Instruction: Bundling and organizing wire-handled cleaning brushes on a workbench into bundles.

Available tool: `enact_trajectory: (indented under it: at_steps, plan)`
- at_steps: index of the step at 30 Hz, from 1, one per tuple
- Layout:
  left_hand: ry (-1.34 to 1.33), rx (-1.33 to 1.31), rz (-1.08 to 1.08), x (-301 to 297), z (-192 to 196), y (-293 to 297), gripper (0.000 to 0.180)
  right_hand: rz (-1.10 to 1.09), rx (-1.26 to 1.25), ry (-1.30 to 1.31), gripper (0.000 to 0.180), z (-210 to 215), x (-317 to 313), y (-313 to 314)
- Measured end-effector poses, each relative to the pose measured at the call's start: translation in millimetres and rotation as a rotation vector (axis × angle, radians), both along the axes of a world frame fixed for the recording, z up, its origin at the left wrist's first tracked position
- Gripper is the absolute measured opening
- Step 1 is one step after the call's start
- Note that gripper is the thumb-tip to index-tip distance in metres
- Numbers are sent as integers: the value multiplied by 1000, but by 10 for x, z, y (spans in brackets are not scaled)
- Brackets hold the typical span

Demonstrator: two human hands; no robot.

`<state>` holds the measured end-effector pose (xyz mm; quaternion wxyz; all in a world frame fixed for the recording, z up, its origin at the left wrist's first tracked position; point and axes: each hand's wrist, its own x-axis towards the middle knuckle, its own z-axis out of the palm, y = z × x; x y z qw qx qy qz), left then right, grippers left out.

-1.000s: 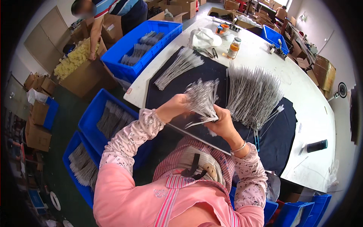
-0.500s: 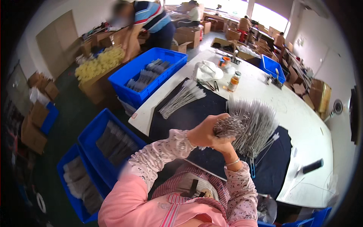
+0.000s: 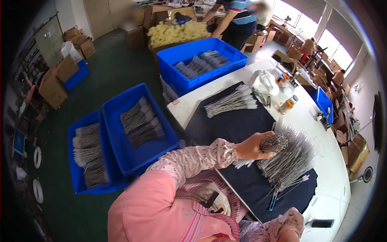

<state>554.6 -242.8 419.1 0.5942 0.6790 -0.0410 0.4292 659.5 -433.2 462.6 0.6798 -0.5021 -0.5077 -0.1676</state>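
Observation:
My left hand (image 3: 254, 147) is wrapped round a bundle of thin wire brushes (image 3: 275, 142), their looped wire ends toward me. It holds the bundle against a big pile of the same brushes (image 3: 296, 155), white bristles pointing away. The pile lies on a dark cloth (image 3: 234, 127) spread over the white table. My right sleeve (image 3: 288, 222) shows at the lower edge, drawn back from the pile; the hand itself is out of sight. A small blue-handled tool (image 3: 273, 201) lies at the pile's near side. Farther left on the cloth rests a smaller brush bundle (image 3: 231, 101).
Blue bins holding brushes stand on the floor at left (image 3: 141, 151) and beside the table (image 3: 201, 80). A jar (image 3: 288, 105), a white cloth-like item (image 3: 264, 82) and a black cylinder (image 3: 322, 223) sit on the white tabletop (image 3: 334, 161). A person in a striped shirt (image 3: 242, 16) bends behind.
My right hand has left the bundle and drawn back toward the lower edge. My left hand keeps the bundle. The view has swung left, showing more of the floor bins.

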Motion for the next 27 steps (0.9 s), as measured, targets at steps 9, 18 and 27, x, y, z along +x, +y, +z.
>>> enact_trajectory:
  at_steps: [9, 18, 27]
  plan:
    - [-7, -84, 20, -41, 4, 138, 39, 260, 48, 45, 22, -74, -152, 422]
    - [34, -165, -65, -126, 46, 188, 50, 454, 156, 6, 22, 133, -162, 901]
    - [40, -58, 33, -77, 42, 220, 50, 603, 225, -4, 23, 365, -227, 1268]
